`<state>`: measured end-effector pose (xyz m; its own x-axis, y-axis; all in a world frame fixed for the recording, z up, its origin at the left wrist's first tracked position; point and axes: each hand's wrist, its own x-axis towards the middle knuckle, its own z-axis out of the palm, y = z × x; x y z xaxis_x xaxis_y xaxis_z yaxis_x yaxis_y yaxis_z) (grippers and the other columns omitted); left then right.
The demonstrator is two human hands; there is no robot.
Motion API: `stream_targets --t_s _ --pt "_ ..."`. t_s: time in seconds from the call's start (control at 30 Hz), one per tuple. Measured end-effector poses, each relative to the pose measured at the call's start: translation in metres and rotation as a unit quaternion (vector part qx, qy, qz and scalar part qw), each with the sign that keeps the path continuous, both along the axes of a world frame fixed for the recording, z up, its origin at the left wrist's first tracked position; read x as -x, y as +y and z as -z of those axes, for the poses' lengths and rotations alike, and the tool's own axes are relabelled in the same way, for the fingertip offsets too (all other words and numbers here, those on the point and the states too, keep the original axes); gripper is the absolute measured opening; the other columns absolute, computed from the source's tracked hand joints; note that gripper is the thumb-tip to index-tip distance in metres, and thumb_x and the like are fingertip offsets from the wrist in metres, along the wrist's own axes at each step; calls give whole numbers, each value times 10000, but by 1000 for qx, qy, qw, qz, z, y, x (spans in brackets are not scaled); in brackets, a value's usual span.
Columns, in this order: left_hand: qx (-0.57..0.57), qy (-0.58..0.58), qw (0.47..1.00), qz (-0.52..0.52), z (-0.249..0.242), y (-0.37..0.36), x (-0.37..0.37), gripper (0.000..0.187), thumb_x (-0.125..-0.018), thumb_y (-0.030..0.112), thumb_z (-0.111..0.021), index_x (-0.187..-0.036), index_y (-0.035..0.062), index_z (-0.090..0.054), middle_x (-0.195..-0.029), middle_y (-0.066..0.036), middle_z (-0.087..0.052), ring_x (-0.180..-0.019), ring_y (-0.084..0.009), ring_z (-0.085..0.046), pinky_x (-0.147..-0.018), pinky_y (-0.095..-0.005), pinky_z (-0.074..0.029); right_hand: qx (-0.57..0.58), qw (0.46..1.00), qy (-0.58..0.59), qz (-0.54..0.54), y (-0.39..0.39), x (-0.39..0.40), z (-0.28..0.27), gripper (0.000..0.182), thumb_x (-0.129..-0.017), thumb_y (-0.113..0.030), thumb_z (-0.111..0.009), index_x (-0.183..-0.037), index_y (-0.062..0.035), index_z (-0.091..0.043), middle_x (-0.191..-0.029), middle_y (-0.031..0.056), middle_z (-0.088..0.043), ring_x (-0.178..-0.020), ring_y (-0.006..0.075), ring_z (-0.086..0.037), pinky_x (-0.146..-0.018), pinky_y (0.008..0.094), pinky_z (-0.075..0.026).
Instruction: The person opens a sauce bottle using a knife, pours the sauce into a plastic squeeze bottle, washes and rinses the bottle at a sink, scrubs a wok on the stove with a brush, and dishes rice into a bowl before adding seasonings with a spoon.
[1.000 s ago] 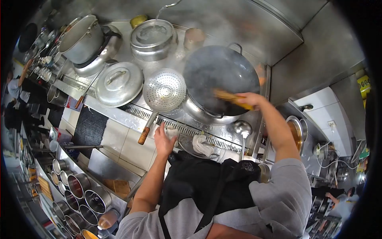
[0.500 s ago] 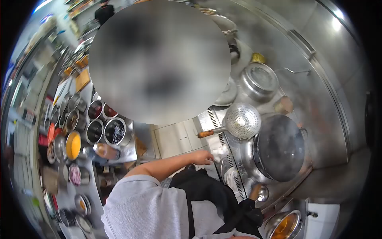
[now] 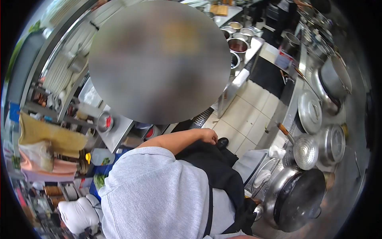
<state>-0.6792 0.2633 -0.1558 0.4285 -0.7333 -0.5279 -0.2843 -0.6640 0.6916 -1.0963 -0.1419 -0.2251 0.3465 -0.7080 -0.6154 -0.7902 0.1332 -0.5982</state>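
Note:
My left hand [image 3: 209, 136] is closed, with its fingers curled and nothing seen in it, in front of my dark apron [image 3: 211, 159] and above a black shoe [image 3: 223, 143]. My right hand does not show. On the stove side at the right lie a perforated strainer [image 3: 305, 152] with a wooden handle and a large dark wok [image 3: 300, 200]. White cloths [image 3: 262, 178] lie left of the wok, and a small metal ladle [image 3: 258, 212] is close to my apron.
Lidded pots [image 3: 332, 145] and a round lid [image 3: 310, 112] stand along the right. A tiled floor [image 3: 242, 115] runs up the middle. Shelves with stacked plates [image 3: 59, 75] and a counter with a metal bowl [image 3: 105, 121] are at the left. Part of another person [image 3: 284, 5] shows far off.
The view has swung left, so the wok and strainer appear lower and farther right. My left hand now appears over the floor and shoe, away from the white cloth by the stove.

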Motion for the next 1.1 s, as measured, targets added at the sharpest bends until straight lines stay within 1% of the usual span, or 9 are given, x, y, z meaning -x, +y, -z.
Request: stream_targets --t_s 0.23,0.5,0.6,0.7,0.73,0.8,0.83,0.9,1.1 --pt "-64 -87 981 -164 13 142 -15 276 -831 300 -668 -1054 148 -729 -1018 -82 -727 -966 -254 -684 -851 -375 -529 -26 997 24 -75 9 -19 -18 465 -966 -223 -572 -1345 4 -425 -1120 117 -552 -950 190 -565 -812 312 -449" --pt "19 -195 857 -477 -12 282 -60 224 -831 218 -630 -998 107 -731 -940 -126 -725 -887 -284 -698 -813 -385 -541 -31 987 54 -151 50 -77 -43 424 -973 -245 -566 -1303 0 -461 -1025 102 -581 -864 174 -582 -746 298 -461" --pt "-5 -260 763 -592 -13 353 -59 194 -858 206 -587 -927 92 -729 -926 -166 -711 -884 -324 -687 -822 -408 -532 -36 980 70 -183 75 -102 -52 410 -976 -253 -563 -1288 -1 -475 -989 96 -592 -832 167 -588 -721 293 -465" --pt "-74 -340 529 -774 13 449 -55 250 -880 218 -576 -990 19 -681 -918 -202 -703 -882 -369 -679 -819 -436 -522 -51 973 83 -210 103 -125 -58 397 -979 -261 -561 -1272 -3 -488 -953 91 -603 -800 161 -595 -696 288 -469" --pt "-82 -367 443 -814 28 484 -49 270 -896 241 -572 -915 -13 -661 -854 -216 -686 -819 -342 -690 -714 -447 -547 -56 970 88 -221 112 -130 -60 393 -979 -263 -560 -1267 -3 -493 -941 89 -606 -789 159 -597 -687 286 -471" --pt "122 -76 285 -948 -2 521 -38 343 -935 287 -545 -1005 -43 -603 -840 -201 -657 -739 -321 -692 -572 -418 -552 -68 963 97 -241 129 -143 -63 386 -981 -269 -558 -1256 -4 -502 -917 85 -614 -768 155 -601 -671 283 -473" --pt "125 -77 286 -947 -2 537 -35 343 -935 287 -545 -1005 -43 -603 -840 -201 -657 -739 -321 -692 -572 -418 -552 -74 960 103 -248 138 -150 -65 383 -982 -271 -558 -1251 -5 -506 -905 83 -617 -757 153 -603 -662 281 -475" --pt "277 -57 161 -946 4 564 -32 407 -965 299 -513 -1130 -73 -510 -868 -210 -636 -684 -320 -692 -488 -369 -540 -86 954 114 -265 154 -161 -70 376 -984 -277 -556 -1241 -6 -515 -881 79 -624 -736 149 -608 -646 278 -478" --pt "335 -2 203 -920 39 617 -31 360 -953 187 -512 -1186 -83 -468 -927 -223 -642 -682 -336 -699 -486 -360 -550 -93 933 89 -337 159 -221 -125 360 -989 -293 -551 -1210 -8 -542 -809 68 -646 -672 136 -620 -596 268 -486"
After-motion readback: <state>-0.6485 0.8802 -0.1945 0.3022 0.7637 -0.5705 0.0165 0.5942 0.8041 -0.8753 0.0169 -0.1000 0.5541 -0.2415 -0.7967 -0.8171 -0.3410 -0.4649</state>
